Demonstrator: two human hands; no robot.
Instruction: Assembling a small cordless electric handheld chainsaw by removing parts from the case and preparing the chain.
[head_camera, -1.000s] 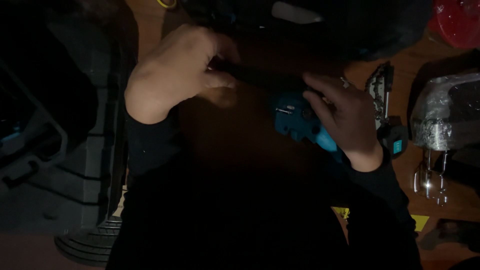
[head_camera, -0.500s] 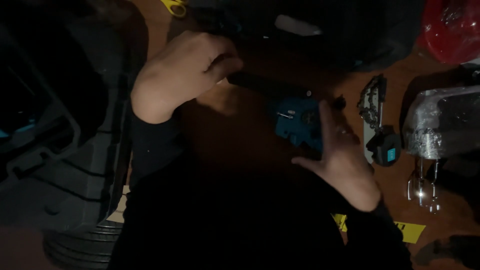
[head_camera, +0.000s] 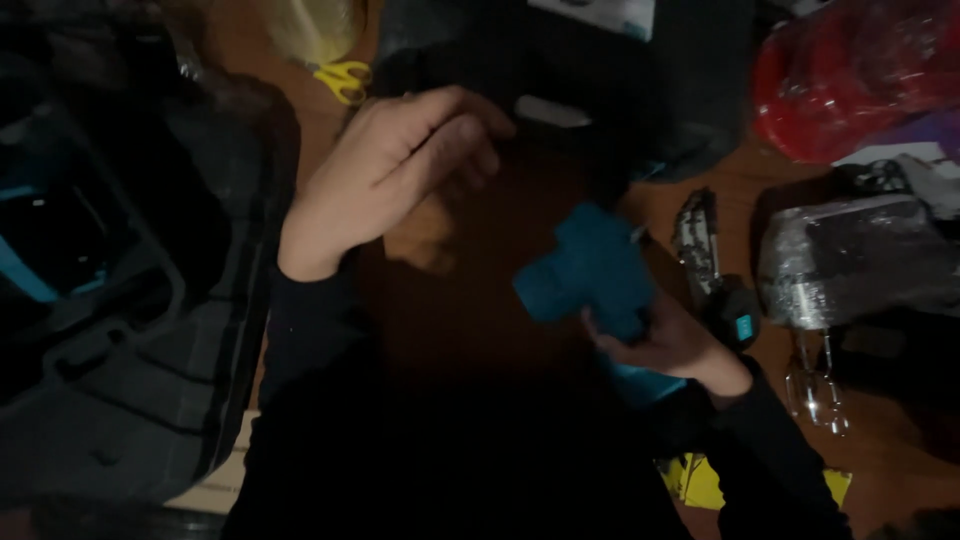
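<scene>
While the right hand (head_camera: 668, 345) has its fingers (head_camera: 618, 330) closed round the lower end of a teal tool (head_camera: 590, 272), the tool is held up over the brown counter (head_camera: 470, 300), tilted, near the middle of the view. The left hand (head_camera: 395, 170) hangs apart from it, fingers loosely curled and holding nothing. To handle the tool well, I judge a firmer two-handed hold wise. Just right lies a black clamp (head_camera: 710, 265); yellow scissors (head_camera: 345, 80) sit beyond, a dark case (head_camera: 110, 300) lies left.

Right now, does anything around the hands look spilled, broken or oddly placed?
Nothing looks spilled or broken. The right hand grips a teal power tool; the left hand hovers empty. The wooden surface is crowded, and the dim light hides detail.
</scene>
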